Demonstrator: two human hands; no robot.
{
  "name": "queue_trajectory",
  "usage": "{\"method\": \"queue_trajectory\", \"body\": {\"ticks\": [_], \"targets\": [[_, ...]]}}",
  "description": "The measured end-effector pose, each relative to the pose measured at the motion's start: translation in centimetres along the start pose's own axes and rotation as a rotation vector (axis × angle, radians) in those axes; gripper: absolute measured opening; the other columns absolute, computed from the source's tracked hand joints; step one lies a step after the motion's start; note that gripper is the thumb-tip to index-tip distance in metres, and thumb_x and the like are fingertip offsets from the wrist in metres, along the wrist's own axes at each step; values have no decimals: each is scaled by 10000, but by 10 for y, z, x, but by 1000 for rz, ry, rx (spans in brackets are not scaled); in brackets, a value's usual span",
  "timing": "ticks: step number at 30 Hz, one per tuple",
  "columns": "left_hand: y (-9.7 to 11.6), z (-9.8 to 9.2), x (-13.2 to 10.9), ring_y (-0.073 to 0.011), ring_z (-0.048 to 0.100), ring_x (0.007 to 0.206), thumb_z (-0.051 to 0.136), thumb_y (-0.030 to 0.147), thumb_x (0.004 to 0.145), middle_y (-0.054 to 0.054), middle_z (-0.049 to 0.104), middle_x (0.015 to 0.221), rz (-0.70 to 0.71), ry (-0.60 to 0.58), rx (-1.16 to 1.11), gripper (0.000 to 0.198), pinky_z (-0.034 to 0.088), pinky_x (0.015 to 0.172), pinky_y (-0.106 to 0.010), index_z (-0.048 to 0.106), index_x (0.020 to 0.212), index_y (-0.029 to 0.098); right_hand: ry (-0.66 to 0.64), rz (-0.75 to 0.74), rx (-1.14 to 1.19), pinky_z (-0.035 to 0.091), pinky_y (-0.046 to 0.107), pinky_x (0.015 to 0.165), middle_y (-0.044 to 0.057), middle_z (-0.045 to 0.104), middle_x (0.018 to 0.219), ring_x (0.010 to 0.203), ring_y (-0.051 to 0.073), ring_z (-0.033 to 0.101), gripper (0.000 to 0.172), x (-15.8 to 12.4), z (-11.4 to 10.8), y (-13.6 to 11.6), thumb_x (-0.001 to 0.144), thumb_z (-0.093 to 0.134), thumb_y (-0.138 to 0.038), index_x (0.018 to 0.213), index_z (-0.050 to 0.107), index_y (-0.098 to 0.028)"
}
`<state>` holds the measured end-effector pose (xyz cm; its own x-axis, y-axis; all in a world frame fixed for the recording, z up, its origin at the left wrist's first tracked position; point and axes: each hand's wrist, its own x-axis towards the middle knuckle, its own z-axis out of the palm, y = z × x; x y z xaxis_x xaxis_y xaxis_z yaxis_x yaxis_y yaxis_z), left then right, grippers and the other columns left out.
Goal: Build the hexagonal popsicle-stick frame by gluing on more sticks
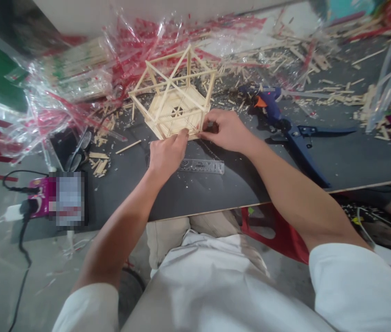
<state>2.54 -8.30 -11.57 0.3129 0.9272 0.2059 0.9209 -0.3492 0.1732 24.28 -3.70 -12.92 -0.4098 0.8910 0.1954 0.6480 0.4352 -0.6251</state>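
Note:
A hexagonal frame of thin wooden sticks (169, 84) stands on the dark table, with a layered stick base and a small star-like opening in its floor. My left hand (168, 154) is closed at the near edge of the base, fingertips against it. At the near right corner, my right hand (228, 131) pinches the frame between thumb and curled fingers. Whether either hand also holds a loose stick is hidden. A clear ruler (204, 166) lies flat just in front of the frame, partly behind my left hand.
Right of the frame lie a blue glue gun (267, 102) and blue-handled cutters (300, 143). Plastic wrappers (78, 101) and stick scraps (100, 163) cover the back and left. A phone-like device (69, 200) and a purple power strip (43, 197) sit at the left edge.

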Motion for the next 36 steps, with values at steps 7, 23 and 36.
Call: {"method": "queue_trajectory", "body": {"ticks": [7, 23, 36], "targets": [[1, -1, 1, -200, 715, 723, 389, 358, 1092, -96, 817, 942, 0, -18, 45, 410, 437, 647, -303, 719, 1303, 238, 15, -18, 7, 483, 327, 751, 49, 670, 945, 777, 171, 587, 118, 0, 1, -1, 890, 728, -309, 902, 665, -210], [-12, -7, -5, -160, 648, 626, 514, 468, 1044, -36, 734, 717, 97, 131, -122, 334, 376, 606, -278, 734, 1127, 230, 17, 2, 108, 498, 391, 790, 52, 684, 931, 811, 217, 605, 217, -3, 1, -4, 893, 737, -435, 943, 681, -232], [-73, -21, -1, -185, 616, 699, 892, 371, 771, 13, 640, 723, -77, -7, -342, 387, 484, 736, -319, 672, 1049, 214, 64, 73, 167, 585, 471, 791, 62, 711, 941, 809, 248, 661, 359, -5, 9, 0, 821, 829, -536, 1016, 689, -269]]}}
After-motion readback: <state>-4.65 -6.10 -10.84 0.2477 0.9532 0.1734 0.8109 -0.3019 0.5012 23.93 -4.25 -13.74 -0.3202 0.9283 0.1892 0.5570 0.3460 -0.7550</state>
